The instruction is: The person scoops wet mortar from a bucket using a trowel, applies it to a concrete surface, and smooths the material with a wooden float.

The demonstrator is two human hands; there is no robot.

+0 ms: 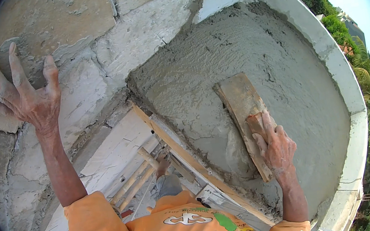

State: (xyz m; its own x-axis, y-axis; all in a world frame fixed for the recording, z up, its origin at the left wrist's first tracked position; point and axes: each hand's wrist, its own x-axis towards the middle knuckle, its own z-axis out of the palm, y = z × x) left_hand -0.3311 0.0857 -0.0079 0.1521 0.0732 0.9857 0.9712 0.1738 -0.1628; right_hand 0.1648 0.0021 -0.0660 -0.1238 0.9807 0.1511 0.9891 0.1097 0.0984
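1. The work in hand reads as floating wet render: the right hand (275,146) presses a wooden float (244,119) flat against the grey, freshly laid plaster (243,55) on the right part of the wall.
2. The right grip is closed around the float's handle, fingers wrapped over it and the board's face lying on the mortar; the float sits low and right of centre on the wet patch, tilted with its far end leaning left.
3. The left hand (26,95) holds nothing. It is spread wide, palm flat on the rough, pale old wall (90,48) at far left, seemingly bracing the body.
4. A timber guide strip (186,155) runs diagonally along the left edge of the wet patch, dividing it from the bare masonry.
5. The plaster surface looks ridged and uneven, so I judge the levelling is only partly done.
6. The next move likely calls for firm, even pressure and a sweeping stroke across the ridges, keeping the board flat so an edge does not dig in, with the left palm steady for balance given the scaffold poles (130,182) visible below.
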